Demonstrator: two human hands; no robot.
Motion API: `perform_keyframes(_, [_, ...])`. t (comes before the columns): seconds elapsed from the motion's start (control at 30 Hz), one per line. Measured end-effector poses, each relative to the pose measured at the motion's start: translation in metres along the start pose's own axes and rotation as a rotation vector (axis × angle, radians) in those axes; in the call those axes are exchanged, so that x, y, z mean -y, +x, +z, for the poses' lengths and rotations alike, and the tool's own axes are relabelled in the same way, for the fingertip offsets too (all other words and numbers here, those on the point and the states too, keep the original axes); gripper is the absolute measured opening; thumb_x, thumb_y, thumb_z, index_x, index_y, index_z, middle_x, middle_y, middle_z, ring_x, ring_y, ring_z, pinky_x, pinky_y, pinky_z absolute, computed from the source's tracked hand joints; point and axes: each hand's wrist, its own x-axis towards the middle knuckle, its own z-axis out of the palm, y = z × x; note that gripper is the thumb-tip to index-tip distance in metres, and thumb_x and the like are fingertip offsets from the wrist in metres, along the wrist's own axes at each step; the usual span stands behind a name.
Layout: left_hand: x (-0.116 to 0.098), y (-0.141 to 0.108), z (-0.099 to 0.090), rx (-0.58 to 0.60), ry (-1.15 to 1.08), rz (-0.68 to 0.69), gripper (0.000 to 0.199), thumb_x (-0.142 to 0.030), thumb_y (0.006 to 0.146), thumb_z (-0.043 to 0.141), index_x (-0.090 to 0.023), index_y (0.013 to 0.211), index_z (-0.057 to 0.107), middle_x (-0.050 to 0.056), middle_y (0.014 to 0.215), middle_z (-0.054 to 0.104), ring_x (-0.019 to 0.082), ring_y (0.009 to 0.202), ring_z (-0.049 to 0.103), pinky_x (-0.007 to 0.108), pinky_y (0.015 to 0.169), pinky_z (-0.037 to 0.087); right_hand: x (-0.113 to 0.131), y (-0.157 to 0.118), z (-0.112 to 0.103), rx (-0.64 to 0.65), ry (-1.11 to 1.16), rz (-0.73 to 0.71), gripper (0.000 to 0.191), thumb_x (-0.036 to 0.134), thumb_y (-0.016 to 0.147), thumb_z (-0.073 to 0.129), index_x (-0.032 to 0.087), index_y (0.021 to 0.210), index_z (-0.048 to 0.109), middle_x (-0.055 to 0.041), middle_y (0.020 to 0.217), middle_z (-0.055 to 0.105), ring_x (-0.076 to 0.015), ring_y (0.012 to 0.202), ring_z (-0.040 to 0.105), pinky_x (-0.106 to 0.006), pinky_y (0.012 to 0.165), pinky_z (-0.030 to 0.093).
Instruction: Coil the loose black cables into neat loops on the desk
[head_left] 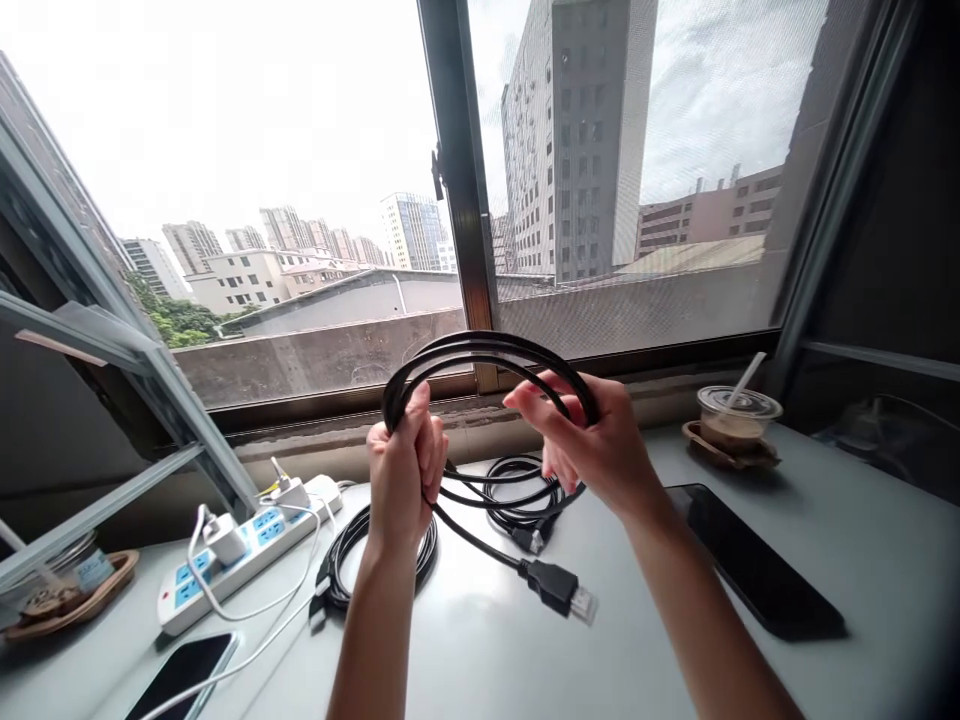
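In the head view, at the centre of the frame, both hands hold a coiled black cable [487,352] up above the grey table [862,560]. The left hand [405,470] is fisted tight around the coil's left side; the right hand [600,445] pinches its right side between thumb and fingers. The cable's plug [559,588] dangles just below. Two more coiled cables [517,495] lie on the table behind. Lower left sit a power strip [240,550] and a phone [184,675]; right, a black tablet [750,560]; further right, a lidded cup [739,415].
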Motion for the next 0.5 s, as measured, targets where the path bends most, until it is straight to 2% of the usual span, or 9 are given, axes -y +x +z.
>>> perform_keyframes(0.07, [0.011,0.005,0.002,0.054,0.088,-0.061,0.052,-0.042,0.082,0.052,-0.019,0.039,0.032,-0.006,0.029,0.029,0.007,0.028,0.040,0.018,0.035,0.031,0.005,-0.003,-0.003,-0.029,0.099,0.009,0.030,0.047,0.077,0.064,0.017,0.073,0.069,0.0100,0.034,0.032,-0.0036,0.024,0.026,-0.019,0.027,0.021])
perform_keyframes(0.13, [0.025,0.009,0.004,0.105,0.188,-0.119,0.044,-0.040,0.081,0.052,-0.019,0.044,0.041,-0.005,0.031,0.035,0.012,0.039,0.055,0.020,0.049,0.045,0.011,-0.006,-0.006,-0.061,0.113,0.018,0.027,0.044,0.076,0.065,0.018,0.073,0.071,0.0096,0.034,0.031,-0.0032,0.026,0.023,-0.019,0.028,0.016])
perform_keyframes(0.17, [0.031,0.011,0.006,0.133,0.226,-0.149,0.039,-0.038,0.080,0.053,-0.018,0.048,0.047,-0.004,0.033,0.039,0.013,0.044,0.058,0.021,0.053,0.047,0.014,-0.007,-0.007,-0.079,0.102,0.029,0.024,0.042,0.076,0.066,0.019,0.074,0.072,0.0092,0.035,0.031,-0.0033,0.028,0.024,-0.019,0.029,0.015])
perform_keyframes(0.27, [0.042,0.012,0.013,0.185,0.291,-0.227,0.030,-0.039,0.079,0.052,-0.015,0.061,0.058,-0.001,0.046,0.053,0.014,0.047,0.060,0.021,0.045,0.045,0.021,-0.011,-0.007,-0.157,0.074,0.037,0.020,0.039,0.076,0.067,0.020,0.076,0.074,0.0082,0.037,0.033,-0.0037,0.031,0.024,-0.020,0.032,0.016])
perform_keyframes(0.33, [0.044,0.011,0.016,0.176,0.326,-0.264,0.033,-0.042,0.080,0.049,-0.014,0.066,0.060,0.003,0.059,0.062,0.015,0.048,0.061,0.021,0.038,0.042,0.023,-0.014,-0.003,-0.230,0.054,-0.003,0.019,0.039,0.076,0.067,0.021,0.075,0.074,0.0080,0.037,0.032,-0.0040,0.032,0.024,-0.021,0.033,0.016])
perform_keyframes(0.4, [0.044,0.008,0.017,0.164,0.377,-0.298,0.040,-0.046,0.082,0.045,-0.014,0.064,0.060,0.006,0.065,0.065,0.015,0.047,0.060,0.023,0.038,0.044,0.025,-0.018,0.001,-0.291,-0.016,-0.051,0.018,0.038,0.077,0.066,0.022,0.075,0.074,0.0078,0.036,0.033,-0.0045,0.032,0.025,-0.021,0.033,0.019])
perform_keyframes(0.43, [0.044,0.007,0.017,0.197,0.405,-0.336,0.045,-0.050,0.082,0.043,-0.014,0.060,0.058,0.007,0.063,0.065,0.016,0.046,0.060,0.024,0.039,0.045,0.026,-0.020,0.004,-0.304,-0.062,-0.075,0.017,0.038,0.077,0.066,0.023,0.075,0.074,0.0076,0.037,0.034,-0.0046,0.032,0.026,-0.021,0.033,0.021])
perform_keyframes(0.5, [0.044,0.003,0.013,0.387,0.469,-0.472,0.057,-0.059,0.083,0.037,-0.015,0.054,0.058,0.008,0.053,0.062,0.017,0.043,0.059,0.027,0.042,0.047,0.027,-0.024,0.009,-0.305,-0.143,-0.123,0.017,0.037,0.078,0.065,0.022,0.074,0.074,0.0066,0.038,0.039,-0.0045,0.032,0.029,-0.021,0.034,0.026])
